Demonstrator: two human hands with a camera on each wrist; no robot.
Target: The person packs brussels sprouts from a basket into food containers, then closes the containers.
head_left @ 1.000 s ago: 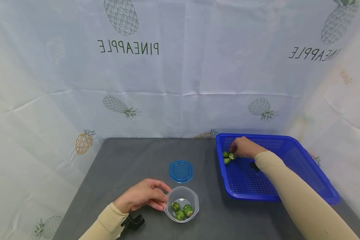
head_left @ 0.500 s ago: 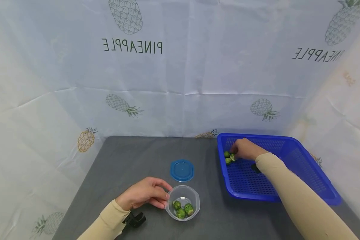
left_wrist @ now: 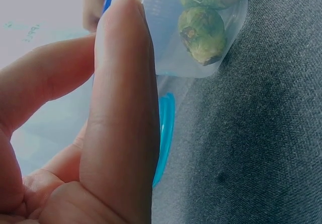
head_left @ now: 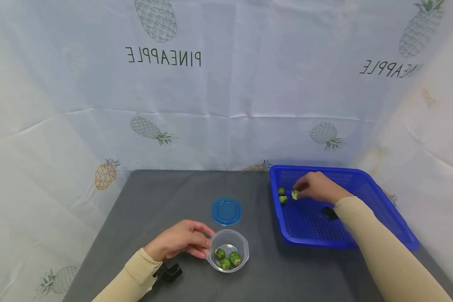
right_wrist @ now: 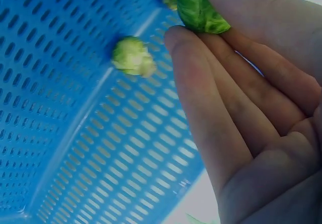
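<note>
My left hand (head_left: 181, 240) grips the rim of a clear plastic bowl (head_left: 243, 244), thumb and fingers at its left side. Inside the bowl lie 3 Brussels sprouts (head_left: 225, 263), two of which show through the wall in the left wrist view. Over at the blue basket (head_left: 317, 242), my right hand (head_left: 320, 187) pinches one green Brussels sprout (right_wrist: 200, 8) between thumb and fingertips. Two other sprouts (head_left: 282, 199) rest by the basket's left wall, and the right wrist view shows one pale sprout (right_wrist: 132, 57) in the angle of the basket wall.
A round blue lid (head_left: 226, 212) lies on the grey table (head_left: 166, 195) just behind the bowl. White cloth (head_left: 226, 92) printed with pineapples hangs behind the table and along its sides. The basket's raised walls surround the right hand.
My right hand has drawn a sprout away from the other two, slightly to the right. Earlier its fingertips were down among the sprouts. The left hand keeps its grip on the bowl.
</note>
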